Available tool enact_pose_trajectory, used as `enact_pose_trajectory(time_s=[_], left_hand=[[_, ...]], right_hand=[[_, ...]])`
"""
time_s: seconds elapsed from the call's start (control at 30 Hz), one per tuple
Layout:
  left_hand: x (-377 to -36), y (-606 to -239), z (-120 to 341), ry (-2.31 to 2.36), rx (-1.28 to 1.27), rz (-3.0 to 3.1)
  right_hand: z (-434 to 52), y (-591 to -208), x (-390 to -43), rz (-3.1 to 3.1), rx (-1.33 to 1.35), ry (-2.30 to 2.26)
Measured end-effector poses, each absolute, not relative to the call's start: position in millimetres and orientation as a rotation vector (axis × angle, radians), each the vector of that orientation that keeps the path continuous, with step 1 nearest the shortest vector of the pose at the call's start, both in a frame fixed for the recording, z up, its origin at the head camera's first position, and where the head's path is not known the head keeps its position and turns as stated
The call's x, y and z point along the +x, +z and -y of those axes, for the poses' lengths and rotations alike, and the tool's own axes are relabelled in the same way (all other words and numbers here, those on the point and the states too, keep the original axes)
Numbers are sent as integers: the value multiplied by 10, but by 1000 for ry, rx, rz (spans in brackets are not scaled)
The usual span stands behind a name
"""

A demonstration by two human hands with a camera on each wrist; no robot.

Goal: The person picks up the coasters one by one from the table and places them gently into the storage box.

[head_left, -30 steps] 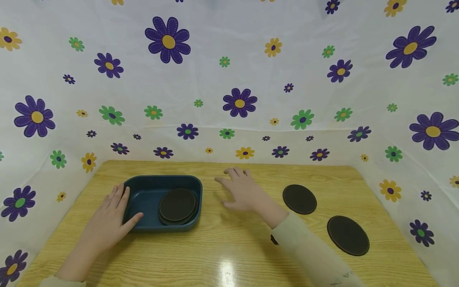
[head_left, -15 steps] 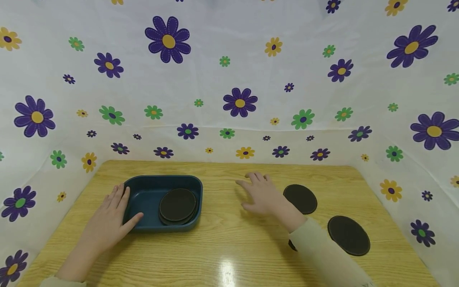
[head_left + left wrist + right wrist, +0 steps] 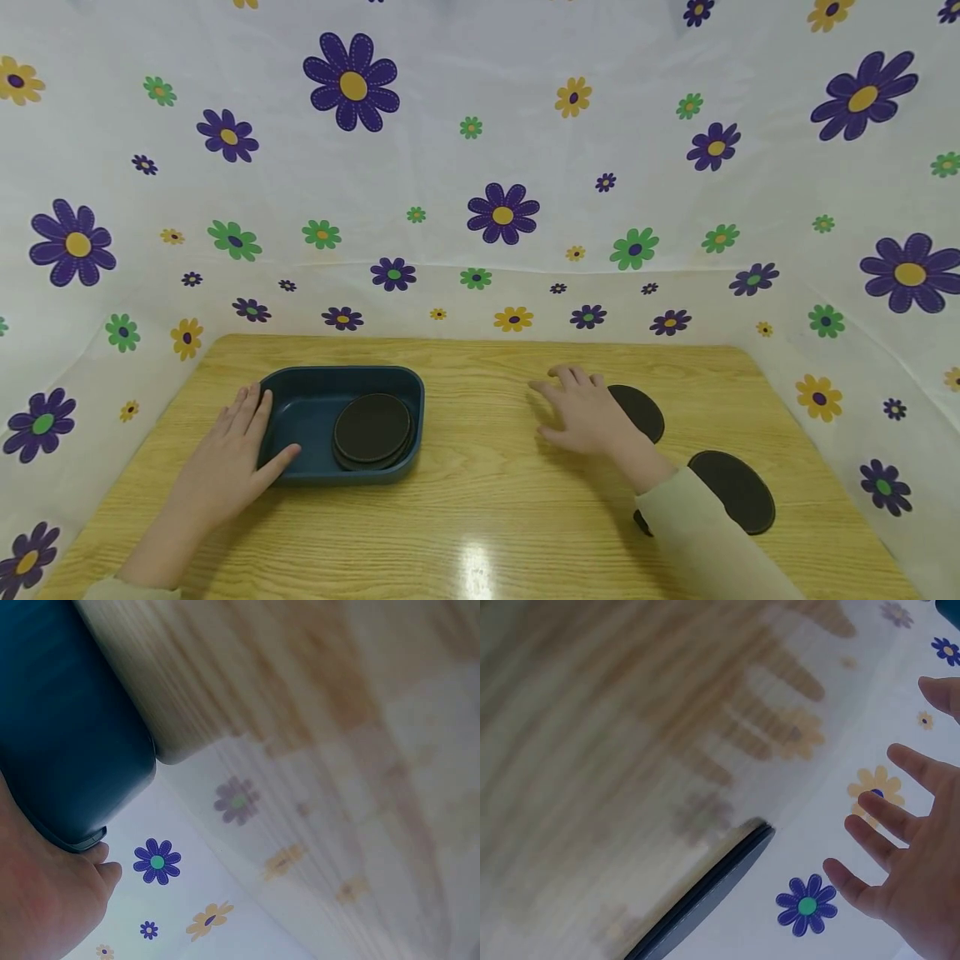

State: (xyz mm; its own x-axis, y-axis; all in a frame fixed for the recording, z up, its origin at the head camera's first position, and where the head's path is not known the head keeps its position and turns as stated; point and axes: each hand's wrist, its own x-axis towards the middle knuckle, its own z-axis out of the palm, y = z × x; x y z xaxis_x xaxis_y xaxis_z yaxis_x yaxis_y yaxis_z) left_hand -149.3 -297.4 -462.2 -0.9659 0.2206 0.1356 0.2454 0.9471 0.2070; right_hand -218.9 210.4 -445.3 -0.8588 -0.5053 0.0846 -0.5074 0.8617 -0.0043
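A dark blue tray (image 3: pixel 300 479) with rounded corners sits on the left side of the table. Inside, at its right end, lies a stack of round black coasters (image 3: pixel 372 427) with stitched edges. My left hand (image 3: pixel 225 462) rests against the tray's left end, fingers extended along the rim and thumb over the front rim. Over the table to the right, my right hand (image 3: pixel 588 412) is spread and holds nothing. It partly covers one black coaster (image 3: pixel 641 412); another coaster (image 3: pixel 738 492) lies nearer me, partly behind the sleeve. A coaster's edge (image 3: pixel 705 892) shows in the right wrist view.
The wooden table (image 3: pixel 480 492) has a glossy surface that reflects light. White cloth (image 3: pixel 420 167) printed with flowers stands up behind the table and along both sides.
My right hand has moved to the right, away from the tray and toward the loose coasters, covering part of the farther one. The left hand, tray and stack have stayed put.
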Motion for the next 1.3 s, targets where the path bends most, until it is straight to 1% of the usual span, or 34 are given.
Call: enact_pose_trajectory(time_s=[0.6, 1.03, 1.3], left_hand=[[-1486, -4627, 2981, -341, -360, 2984], [-1502, -4621, 2985, -334, -366, 2986], [-1496, -4615, 2981, -328, -364, 2998]], right_hand=[[-2542, -4478, -2162, 3043, 637, 43], [-2719, -4478, -2151, 3118, 529, 33], [-2776, -4488, -2106, 3163, 486, 120]])
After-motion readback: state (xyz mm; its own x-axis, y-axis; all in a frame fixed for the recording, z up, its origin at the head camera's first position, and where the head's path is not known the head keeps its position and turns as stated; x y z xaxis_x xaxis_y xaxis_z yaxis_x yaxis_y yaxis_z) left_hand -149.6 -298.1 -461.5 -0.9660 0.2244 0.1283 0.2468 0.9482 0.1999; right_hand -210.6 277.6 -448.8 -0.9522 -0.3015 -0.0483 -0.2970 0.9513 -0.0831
